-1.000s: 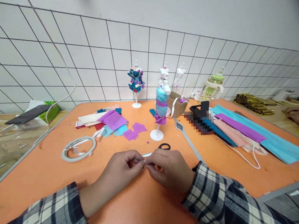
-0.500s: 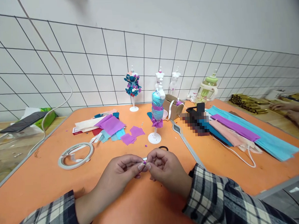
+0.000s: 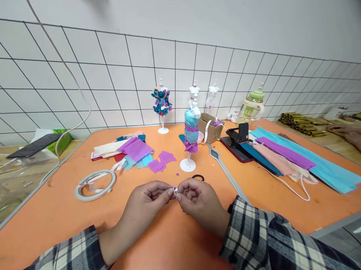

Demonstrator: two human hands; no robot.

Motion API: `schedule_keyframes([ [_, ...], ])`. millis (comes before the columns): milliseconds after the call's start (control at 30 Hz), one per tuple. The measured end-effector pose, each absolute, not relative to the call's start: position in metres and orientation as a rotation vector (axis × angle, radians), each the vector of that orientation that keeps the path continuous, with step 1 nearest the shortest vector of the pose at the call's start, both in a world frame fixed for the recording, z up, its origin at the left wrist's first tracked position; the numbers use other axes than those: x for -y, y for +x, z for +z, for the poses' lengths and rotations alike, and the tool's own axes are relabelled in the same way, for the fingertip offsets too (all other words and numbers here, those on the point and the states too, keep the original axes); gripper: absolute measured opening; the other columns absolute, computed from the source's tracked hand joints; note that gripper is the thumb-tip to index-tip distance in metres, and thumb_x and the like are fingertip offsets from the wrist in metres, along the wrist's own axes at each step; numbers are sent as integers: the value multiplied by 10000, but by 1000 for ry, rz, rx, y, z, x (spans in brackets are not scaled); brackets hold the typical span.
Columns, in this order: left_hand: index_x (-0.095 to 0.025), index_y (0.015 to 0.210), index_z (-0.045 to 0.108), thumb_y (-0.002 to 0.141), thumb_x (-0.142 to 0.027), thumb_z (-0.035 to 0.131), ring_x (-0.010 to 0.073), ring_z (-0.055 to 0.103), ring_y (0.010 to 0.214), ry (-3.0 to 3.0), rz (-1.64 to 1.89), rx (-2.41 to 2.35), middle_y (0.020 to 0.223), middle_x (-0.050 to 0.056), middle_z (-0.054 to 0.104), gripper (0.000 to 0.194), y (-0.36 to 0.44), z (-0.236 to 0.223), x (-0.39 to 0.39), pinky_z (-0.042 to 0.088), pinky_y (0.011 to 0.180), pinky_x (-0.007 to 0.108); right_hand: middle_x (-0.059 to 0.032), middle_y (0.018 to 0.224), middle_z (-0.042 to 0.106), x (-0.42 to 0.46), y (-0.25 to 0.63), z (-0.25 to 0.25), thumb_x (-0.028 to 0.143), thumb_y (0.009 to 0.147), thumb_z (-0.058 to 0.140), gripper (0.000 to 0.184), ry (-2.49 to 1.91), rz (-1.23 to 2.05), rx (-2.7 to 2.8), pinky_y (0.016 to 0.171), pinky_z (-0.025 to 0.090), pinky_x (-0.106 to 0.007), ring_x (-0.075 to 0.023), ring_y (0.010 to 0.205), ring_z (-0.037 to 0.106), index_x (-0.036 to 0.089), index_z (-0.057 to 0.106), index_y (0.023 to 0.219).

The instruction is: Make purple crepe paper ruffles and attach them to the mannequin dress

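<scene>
My left hand (image 3: 146,201) pinches a tiny purple paper piece with a white strip (image 3: 175,189) between thumb and forefinger. Close beside it, my right hand (image 3: 200,200) is closed in a pinch on the same piece from the other side. The piece is too small to show its exact shape. Just beyond my right hand a black loop handle (image 3: 198,176) sticks out, the rest of it hidden. Farther back stands a small white dress form (image 3: 191,128) wrapped in blue and purple crepe paper.
A tape roll (image 3: 95,187) lies on the left, near purple paper pieces (image 3: 135,149). A decorated dress form (image 3: 162,105) and a cardboard box (image 3: 209,129) stand behind. On the right are a phone (image 3: 235,150), folded paper strips (image 3: 309,160), a bottle (image 3: 251,108) and another person's hand (image 3: 348,133).
My fingertips have shifted slightly around the small piece, and more of its white strip shows between my hands. The view has moved a little.
</scene>
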State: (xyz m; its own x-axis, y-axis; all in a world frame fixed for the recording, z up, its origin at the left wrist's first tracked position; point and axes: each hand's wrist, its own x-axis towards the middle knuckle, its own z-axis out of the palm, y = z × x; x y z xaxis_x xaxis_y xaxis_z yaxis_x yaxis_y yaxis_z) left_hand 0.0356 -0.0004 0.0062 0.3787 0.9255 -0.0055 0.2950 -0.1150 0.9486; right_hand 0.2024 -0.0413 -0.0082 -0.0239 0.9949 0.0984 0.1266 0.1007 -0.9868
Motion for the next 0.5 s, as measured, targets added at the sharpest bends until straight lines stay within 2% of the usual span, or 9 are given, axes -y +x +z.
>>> schedule_keyframes([
  [200, -157, 771, 702, 754, -426, 715, 156, 625, 702, 1421, 794, -956, 735, 35, 720, 270, 33, 3, -1, 512, 675, 260, 75, 525, 487, 38, 204, -9, 318, 735, 618, 152, -1244, 1217, 1269, 430, 416, -196, -74, 412, 470, 185, 558, 775],
  [333, -155, 732, 710, 754, -439, 734, 123, 572, 637, 1435, 717, -791, 680, 17, 700, 286, 28, -1, -6, 478, 658, 241, 60, 578, 525, 35, 207, -9, 354, 723, 656, 207, -1185, 1301, 1266, 471, 492, -209, -78, 474, 498, 185, 548, 771],
  [500, -157, 672, 704, 688, -494, 779, 129, 590, 586, 1464, 458, -707, 615, 15, 699, 345, 25, 4, -12, 457, 614, 247, 60, 577, 506, 33, 217, -7, 324, 772, 663, 170, -1097, 1397, 1493, 445, 439, -182, -79, 475, 495, 172, 591, 798],
])
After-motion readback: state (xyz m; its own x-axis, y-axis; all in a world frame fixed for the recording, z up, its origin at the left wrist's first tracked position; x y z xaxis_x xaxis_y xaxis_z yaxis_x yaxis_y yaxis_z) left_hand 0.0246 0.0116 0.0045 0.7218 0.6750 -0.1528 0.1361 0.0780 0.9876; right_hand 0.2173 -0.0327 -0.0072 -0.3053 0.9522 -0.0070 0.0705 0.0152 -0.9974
